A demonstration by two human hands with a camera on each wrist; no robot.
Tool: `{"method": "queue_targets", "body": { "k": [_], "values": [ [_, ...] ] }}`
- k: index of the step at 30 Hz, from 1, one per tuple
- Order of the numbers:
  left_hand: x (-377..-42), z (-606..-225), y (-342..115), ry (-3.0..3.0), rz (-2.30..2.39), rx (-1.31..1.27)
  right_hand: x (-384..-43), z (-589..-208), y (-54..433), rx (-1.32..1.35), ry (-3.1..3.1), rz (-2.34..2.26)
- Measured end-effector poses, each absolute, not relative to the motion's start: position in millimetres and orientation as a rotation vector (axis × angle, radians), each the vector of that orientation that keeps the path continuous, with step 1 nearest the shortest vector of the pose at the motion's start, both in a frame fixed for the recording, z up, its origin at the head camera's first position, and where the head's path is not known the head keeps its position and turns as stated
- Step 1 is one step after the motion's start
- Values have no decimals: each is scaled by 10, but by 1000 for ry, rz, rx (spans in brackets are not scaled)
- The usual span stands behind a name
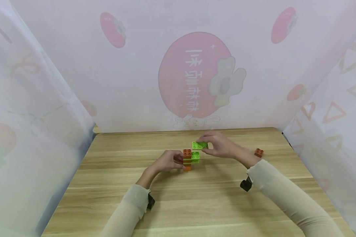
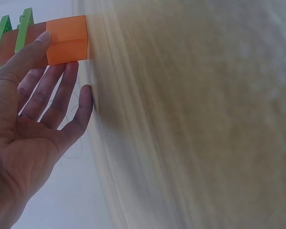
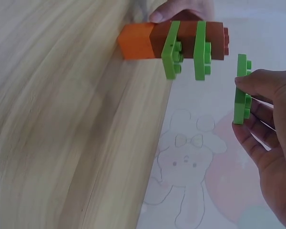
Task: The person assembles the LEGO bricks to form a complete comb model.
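Observation:
A tower of toy building bricks (image 1: 187,154) stands upright on the table, orange brick (image 2: 69,40) at the bottom and reddish-brown bricks above. Two thin light-green plates (image 3: 200,57) are sandwiched in it and jut out to its right. My left hand (image 1: 168,161) holds the tower from its left side, thumb on one face and fingers behind. Above and to the right, my right hand (image 1: 220,144) pinches a loose light-green studded plate (image 3: 239,105) by thumb and fingers. In the right wrist view that plate is apart from the tower's top, its studs facing away from the tower.
A single reddish-brown brick (image 1: 258,152) lies on the wooden table (image 1: 195,210), right of the tower and beyond my right forearm. Pale printed curtains (image 1: 136,82) enclose the table's back and sides. Small black devices (image 1: 246,184) sit at both wrists.

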State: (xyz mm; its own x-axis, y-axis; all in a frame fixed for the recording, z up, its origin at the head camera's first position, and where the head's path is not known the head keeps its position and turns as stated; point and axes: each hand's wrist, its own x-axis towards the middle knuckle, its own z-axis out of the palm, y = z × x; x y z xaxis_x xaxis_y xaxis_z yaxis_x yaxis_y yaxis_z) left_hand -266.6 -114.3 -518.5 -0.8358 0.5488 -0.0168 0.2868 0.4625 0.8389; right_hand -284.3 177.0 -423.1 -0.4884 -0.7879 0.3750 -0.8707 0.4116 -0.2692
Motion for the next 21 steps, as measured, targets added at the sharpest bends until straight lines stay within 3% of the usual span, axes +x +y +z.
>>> {"method": "queue_targets", "body": {
  "k": [21],
  "values": [
    [-2666,-5186,-1139,2432,1315,753,-2793,-4309,1532,1593,-2442,658]
  ]
}}
